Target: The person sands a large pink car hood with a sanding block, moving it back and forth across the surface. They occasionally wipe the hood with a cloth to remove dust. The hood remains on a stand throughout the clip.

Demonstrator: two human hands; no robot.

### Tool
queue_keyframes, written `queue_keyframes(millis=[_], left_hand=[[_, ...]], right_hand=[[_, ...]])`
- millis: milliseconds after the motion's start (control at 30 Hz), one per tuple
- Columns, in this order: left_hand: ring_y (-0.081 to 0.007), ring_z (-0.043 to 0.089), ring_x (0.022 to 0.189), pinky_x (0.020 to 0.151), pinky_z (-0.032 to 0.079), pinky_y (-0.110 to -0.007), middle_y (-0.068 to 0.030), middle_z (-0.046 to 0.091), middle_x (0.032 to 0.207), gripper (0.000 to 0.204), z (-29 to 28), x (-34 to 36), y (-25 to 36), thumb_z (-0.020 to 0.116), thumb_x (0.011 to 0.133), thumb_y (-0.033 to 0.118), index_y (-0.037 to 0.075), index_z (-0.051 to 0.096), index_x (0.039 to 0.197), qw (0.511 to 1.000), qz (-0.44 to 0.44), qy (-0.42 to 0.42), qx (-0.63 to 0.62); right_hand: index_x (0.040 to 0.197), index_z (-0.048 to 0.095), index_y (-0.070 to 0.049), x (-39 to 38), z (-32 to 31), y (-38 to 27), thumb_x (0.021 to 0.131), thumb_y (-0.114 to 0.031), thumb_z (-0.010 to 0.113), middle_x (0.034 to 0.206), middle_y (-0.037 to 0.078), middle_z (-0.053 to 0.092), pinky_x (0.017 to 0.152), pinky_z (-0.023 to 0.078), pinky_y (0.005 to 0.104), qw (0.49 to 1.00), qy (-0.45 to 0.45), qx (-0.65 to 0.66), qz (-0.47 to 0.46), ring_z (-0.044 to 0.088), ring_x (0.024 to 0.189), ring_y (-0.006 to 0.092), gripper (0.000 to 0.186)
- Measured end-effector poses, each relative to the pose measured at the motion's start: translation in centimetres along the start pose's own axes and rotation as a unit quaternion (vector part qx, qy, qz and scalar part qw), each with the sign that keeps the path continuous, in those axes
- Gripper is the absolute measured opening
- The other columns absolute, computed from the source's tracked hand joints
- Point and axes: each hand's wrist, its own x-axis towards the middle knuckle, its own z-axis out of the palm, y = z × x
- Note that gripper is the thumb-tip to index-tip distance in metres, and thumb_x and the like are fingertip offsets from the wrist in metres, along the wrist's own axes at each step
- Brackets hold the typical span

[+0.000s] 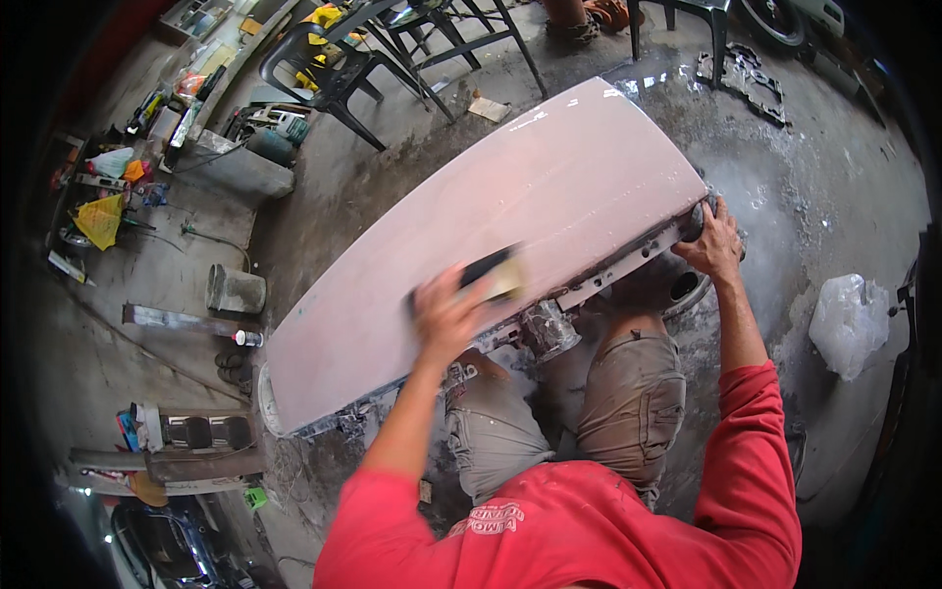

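Note:
A long, pale pink vehicle body panel (412, 236) lies slantwise in front of me above my knees, its surface dusty with a few light specks. My left hand (449, 312), smeared by motion, holds a dark sanding block (481, 267) with a yellowish end flat against the panel near its close edge. At the panel's right corner, my right hand (714, 243) curls its fingers around the edge, beside a dark rounded part (695, 223). Brackets and a metal fitting (549, 329) show along the underside edge facing me.
A black plastic chair (329, 83) stands beyond the panel. To the left are a grey bucket (235, 290), a spray can (248, 338) and a tool-strewn bench (211, 157). A clear plastic bag (850, 324) lies on the wet, dusty floor at right, with a metal frame (751, 83) farther back.

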Motion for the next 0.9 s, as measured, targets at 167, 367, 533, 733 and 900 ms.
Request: queue_keyframes(millis=[167, 367, 533, 733, 900], left_hand=[[-0.0393, 0.055, 0.148, 0.123, 0.037, -0.057, -0.0157, 0.059, 0.165, 0.055, -5.3, -16.6, -8.8, 0.079, 0.095, 0.018, 0.026, 0.077, 0.149, 0.951, -0.305, 0.044, 0.035], [-0.0343, 0.057, 0.143, 0.116, 0.038, -0.057, -0.0137, 0.062, 0.159, 0.05, 6.0, 10.8, 10.8, 0.084, 0.091, 0.036, 0.033, 0.082, 0.141, 0.994, 0.036, 0.098, -0.021], [-0.0395, 0.048, 0.155, 0.129, 0.019, -0.076, -0.0216, 0.059, 0.16, 0.047, 13.2, 29.0, 28.1, 0.07, 0.103, 0.045, 0.036, 0.075, 0.148, 0.989, 0.1, 0.027, -0.108], [-0.0369, 0.047, 0.158, 0.13, 0.025, -0.074, -0.021, 0.056, 0.164, 0.048, 7.1, 10.1, 12.1, 0.074, 0.101, 0.051, 0.037, 0.075, 0.147, 0.985, 0.107, 0.113, -0.077], [-0.0324, 0.059, 0.142, 0.125, 0.036, -0.062, -0.0082, 0.066, 0.152, 0.046, -6.2, -17.9, -12.9, 0.079, 0.098, 0.038, 0.038, 0.076, 0.144, 0.974, -0.206, 0.094, -0.004]], right_hand=[[0.157, 0.06, -0.005, 0.1, 0.6, 0.1, 0.066, -0.039, 0.094, 0.175, 0.027, 0.041, 0.119, 0.052, 0.0583, 1.0, 0.005, -0.008, -0.001, 0.053, 0.147, 0.0537, 0.103], [0.156, 0.061, -0.008, 0.1, 0.3, 0.1, 0.067, -0.041, 0.093, 0.172, 0.027, 0.045, 0.12, 0.052, 0.057, 1.0, 0.02, 0.009, -0.015, 0.052, 0.148, 0.0532, 0.1], [0.155, 0.062, -0.012, 0.3, 1.4, 1.1, 0.068, -0.043, 0.093, 0.168, 0.025, 0.051, 0.121, 0.049, 0.056, 0.997, 0.047, 0.037, -0.054, 0.052, 0.149, 0.0512, 0.098], [0.162, 0.055, -0.004, 1.3, 3.4, 2.5, 0.07, -0.049, 0.093, 0.176, 0.021, 0.044, 0.123, 0.047, 0.0559, 0.998, 0.023, -0.018, -0.058, 0.048, 0.155, 0.048, 0.109], [0.169, 0.044, -0.003, 2.1, 4.2, 3.3, 0.077, -0.048, 0.091, 0.177, 0.025, 0.04, 0.125, 0.045, 0.0574, 0.995, 0.012, -0.084, -0.046, 0.048, 0.153, 0.0518, 0.113]])
